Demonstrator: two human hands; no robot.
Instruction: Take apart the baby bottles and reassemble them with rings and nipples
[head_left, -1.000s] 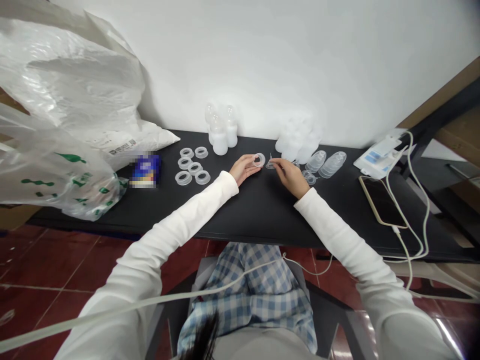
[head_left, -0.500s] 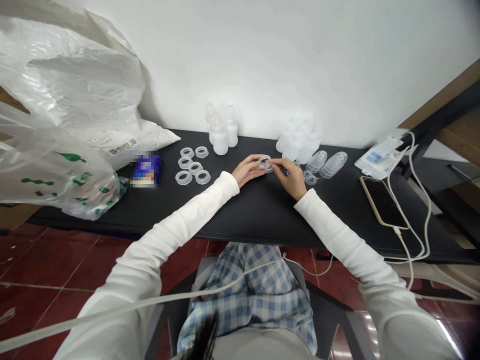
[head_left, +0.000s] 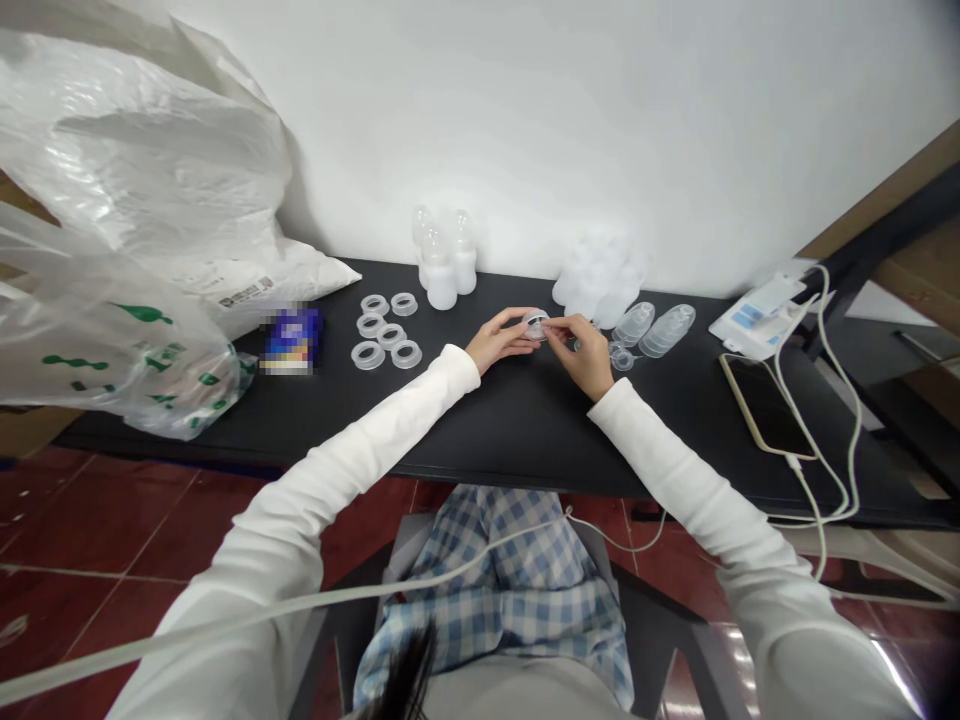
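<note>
Both my hands meet over the middle of the black table (head_left: 525, 430). My left hand (head_left: 500, 341) holds a translucent plastic ring (head_left: 535, 325) between thumb and fingers. My right hand (head_left: 582, 349) pinches a small clear teat that sits against that ring; the teat itself is mostly hidden by the fingers. Several loose rings (head_left: 386, 330) lie to the left. Three assembled baby bottles (head_left: 441, 258) stand at the back by the wall.
Stacked clear caps (head_left: 651, 327) and a heap of teats (head_left: 596, 280) lie right of my hands. A phone (head_left: 763, 402) on a white cable and a white packet (head_left: 761, 312) sit far right. Big plastic bags (head_left: 127, 250) and a blue pack (head_left: 291, 339) crowd the left.
My hands have come together: the right hand brought the teat from a gap beside the ring up to the ring held in my left hand.
</note>
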